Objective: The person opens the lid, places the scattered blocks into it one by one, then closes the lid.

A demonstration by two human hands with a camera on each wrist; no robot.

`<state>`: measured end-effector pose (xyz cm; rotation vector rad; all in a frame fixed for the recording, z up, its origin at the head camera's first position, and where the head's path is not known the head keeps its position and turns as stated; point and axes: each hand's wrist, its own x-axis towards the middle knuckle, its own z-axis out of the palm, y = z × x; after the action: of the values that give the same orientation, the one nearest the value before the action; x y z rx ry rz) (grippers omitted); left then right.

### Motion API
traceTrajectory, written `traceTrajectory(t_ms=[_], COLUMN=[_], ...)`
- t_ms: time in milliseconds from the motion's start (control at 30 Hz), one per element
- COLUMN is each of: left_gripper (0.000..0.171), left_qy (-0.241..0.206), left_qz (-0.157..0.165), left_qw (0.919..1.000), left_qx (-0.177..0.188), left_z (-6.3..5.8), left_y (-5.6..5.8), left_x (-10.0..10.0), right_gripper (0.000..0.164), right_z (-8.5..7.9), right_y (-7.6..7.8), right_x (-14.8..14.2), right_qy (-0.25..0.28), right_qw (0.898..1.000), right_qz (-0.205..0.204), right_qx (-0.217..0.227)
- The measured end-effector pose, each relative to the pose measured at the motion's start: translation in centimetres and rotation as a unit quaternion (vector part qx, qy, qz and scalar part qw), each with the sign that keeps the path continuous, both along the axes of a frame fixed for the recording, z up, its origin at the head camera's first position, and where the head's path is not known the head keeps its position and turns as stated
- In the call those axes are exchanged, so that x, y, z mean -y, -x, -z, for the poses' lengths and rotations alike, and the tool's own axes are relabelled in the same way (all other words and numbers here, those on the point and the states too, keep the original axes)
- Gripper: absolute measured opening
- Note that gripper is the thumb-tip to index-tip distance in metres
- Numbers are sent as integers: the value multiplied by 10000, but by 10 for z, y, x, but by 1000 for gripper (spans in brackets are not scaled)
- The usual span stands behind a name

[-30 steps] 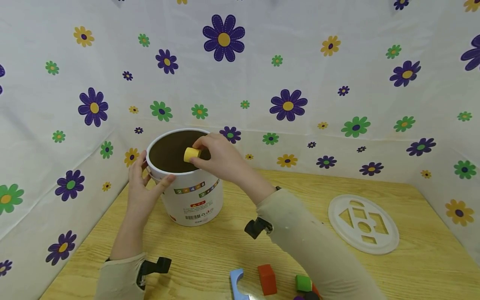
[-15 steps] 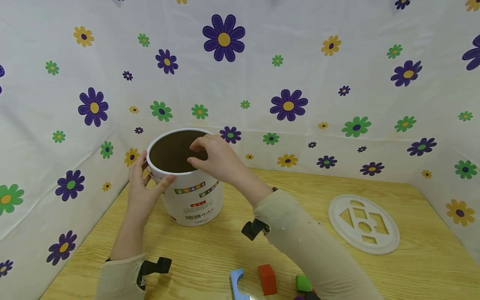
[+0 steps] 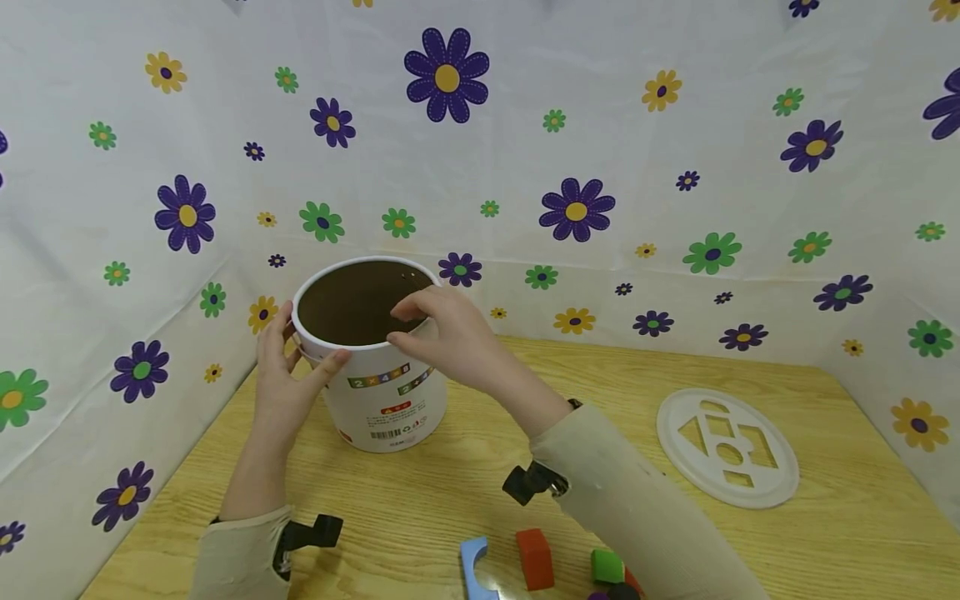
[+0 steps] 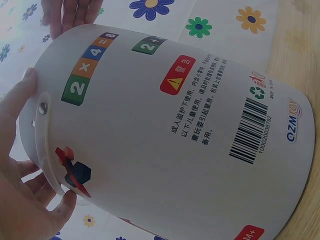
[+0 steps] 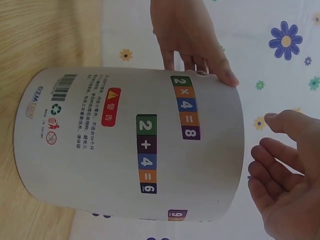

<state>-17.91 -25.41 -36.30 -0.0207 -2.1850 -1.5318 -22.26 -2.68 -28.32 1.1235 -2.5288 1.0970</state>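
Observation:
A white round bucket point(image 3: 382, 396) with printed sums, a warning label and a barcode stands on the table at the left. My left hand point(image 3: 288, 387) grips its upper left side, thumb against the front near the rim and fingers round the far side. A clear handle point(image 4: 44, 130) fixed to the bucket by a rivet shows under that hand in the left wrist view. Over the bucket's right rim is my right hand point(image 3: 446, 337), thumb and fingers apart with nothing between them. Just above the bucket's mouth, the same hand point(image 5: 287, 175) has loosely bent fingers in the right wrist view.
A blue block with a curved cutout point(image 3: 474, 571), a red block point(image 3: 535, 558) and a green block point(image 3: 607, 567) lie at the front edge of view, beside dark pieces. A white round board point(image 3: 727, 450) with shaped holes lies right. Flowered cloth point(image 3: 510, 150) encloses the wooden table.
One second ago my right hand pinched a yellow cylinder block over the bucket's mouth; it let go, and the block is out of sight. That hand has since shifted slightly right and down.

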Motion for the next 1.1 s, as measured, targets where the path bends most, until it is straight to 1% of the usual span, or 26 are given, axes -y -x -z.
traceTrajectory(t_ms=[133, 233, 333, 433, 633, 867, 1033, 1100], left_gripper=[90, 91, 91, 91, 92, 92, 92, 92], left_qy=[-14, -40, -60, -67, -61, -89, -99, -104], left_qz=[-1, -2, -7, -15, -17, 5, 2, 10], left_qw=[10000, 10000, 10000, 10000, 9999, 9999, 9998, 9998], left_qx=[2, 6, 38, 68, 87, 142, 160, 160], left_z=[0, -1, -2, -2, -2, -1, -1, -1], left_y=[0, 0, -1, -1, -1, 0, 0, 1], left_x=[-1, -1, -1, -2, -2, -1, -1, -1], right_gripper=[26, 25, 26, 26, 27, 26, 26, 26], right_z=[7, 14, 19, 25, 40, 67, 87, 93], right_y=[-10, -18, -27, -34, -47, -54, -61, -64], right_x=[-11, -19, -27, -34, -48, -60, -68, -71], right_qy=[245, 309, 384, 446, 417, 510, 364, 246], right_qw=[9994, 9986, 9978, 9970, 9957, 9875, 9809, 9770], right_qz=[-248, -388, -524, -630, -635, -1073, -1401, -1501], right_qx=[-72, -161, -93, 103, 534, 1033, 1303, 1494])
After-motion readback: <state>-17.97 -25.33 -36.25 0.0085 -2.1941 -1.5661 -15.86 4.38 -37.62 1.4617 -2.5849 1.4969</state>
